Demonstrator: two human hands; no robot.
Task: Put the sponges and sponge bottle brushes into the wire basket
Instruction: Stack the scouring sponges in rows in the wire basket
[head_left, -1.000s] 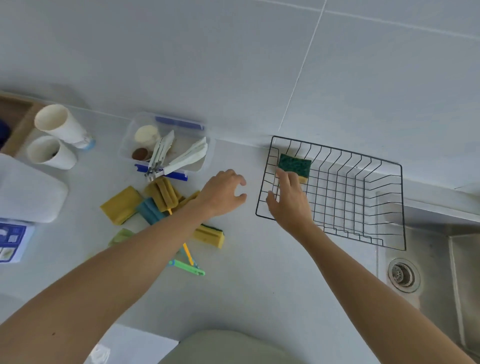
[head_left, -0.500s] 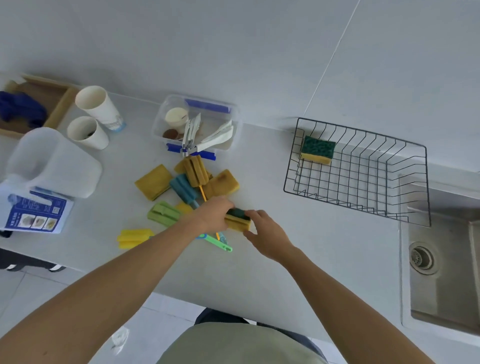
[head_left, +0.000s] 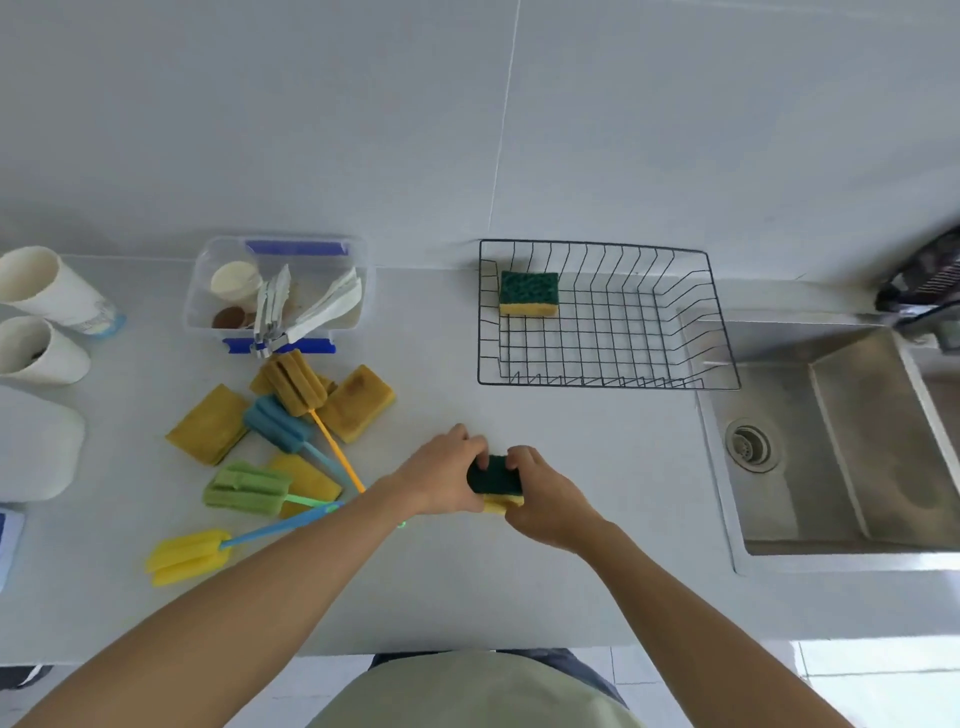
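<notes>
Between both hands' grip (head_left: 493, 480), green-topped sponge (head_left: 494, 477), near wire basket (head_left: 602, 317).

The wire basket (head_left: 608, 317) at one o'clock is thin black metal rod, matt. The sponge (head_left: 528, 293) in its far left corner has a rough dark-green scouring top over porous yellow foam. At centre, the held sponge (head_left: 493, 480) shows the same coarse green pad and yellow foam. At nine o'clock the bottle brushes (head_left: 244, 488) are ribbed soft foam on smooth plastic handles. The sink (head_left: 852, 441) at three o'clock is brushed steel with a dull sheen. The countertop (head_left: 571, 571) looks smooth, matt and pale. The tub (head_left: 275, 288) at eleven o'clock is clear glossy plastic.
</notes>
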